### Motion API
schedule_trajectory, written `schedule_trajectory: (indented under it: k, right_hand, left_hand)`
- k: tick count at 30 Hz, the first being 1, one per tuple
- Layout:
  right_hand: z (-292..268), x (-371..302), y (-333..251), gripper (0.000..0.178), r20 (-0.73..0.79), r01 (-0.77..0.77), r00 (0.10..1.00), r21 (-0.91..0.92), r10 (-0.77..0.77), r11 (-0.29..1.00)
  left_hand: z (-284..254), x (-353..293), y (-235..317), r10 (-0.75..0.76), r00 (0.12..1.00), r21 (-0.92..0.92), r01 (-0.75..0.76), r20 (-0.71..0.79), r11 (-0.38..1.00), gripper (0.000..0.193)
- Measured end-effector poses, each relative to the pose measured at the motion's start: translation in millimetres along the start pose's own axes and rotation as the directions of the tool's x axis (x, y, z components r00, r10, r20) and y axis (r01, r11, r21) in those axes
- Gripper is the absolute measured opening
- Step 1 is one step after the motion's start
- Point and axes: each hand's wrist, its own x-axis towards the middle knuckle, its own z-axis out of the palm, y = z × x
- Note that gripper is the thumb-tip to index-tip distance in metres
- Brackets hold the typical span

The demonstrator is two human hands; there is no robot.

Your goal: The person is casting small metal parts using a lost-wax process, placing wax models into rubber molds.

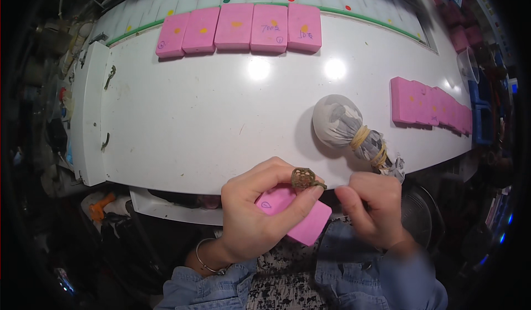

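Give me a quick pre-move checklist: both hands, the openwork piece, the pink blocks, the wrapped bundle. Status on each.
1. Bronze-coloured openwork piece gripped: ok, at the thumb and fingertips of the left hand.
2. Held pink block in the same hand: ok, partly covered by it.
3. Right hand empty: cannot tell, its fingers are curled in.
4. Wrapped bundle apart from the right hand: cannot tell, its tied end shows right by the knuckles.
5. Row of five pink blocks away from both hands: ok, along the far side of the table.
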Motion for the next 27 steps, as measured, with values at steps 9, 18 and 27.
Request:
schedule_trajectory:
  k: [9, 18, 27]
  right_hand:
    - [5.8, 22.2, -14.9, 0.014, -0.288, 0.125, 0.956, 0.261, -0.047, 0.957]
    - [11.7, 32.3, -21.1, 0.025, -0.260, 0.246, 0.951, 0.320, -0.165, 0.915]
    - [10.6, 33.3, -18.2, 0.023, -0.174, 0.083, 0.985, 0.365, -0.020, 0.927]
  left_hand:
    - [-10.9, -2.7, -4.9, -0.023, 0.996, -0.025, 0.025, 0.081, 0.999, 0.009]
    - [-16.7, -3.0, -4.1, -0.063, 0.994, -0.029, 0.065, 0.090, 0.997, 0.011]
    - [-13.4, -2.3, 2.3, -0.039, 0.993, 0.105, 0.027, 0.110, 0.994, 0.012]
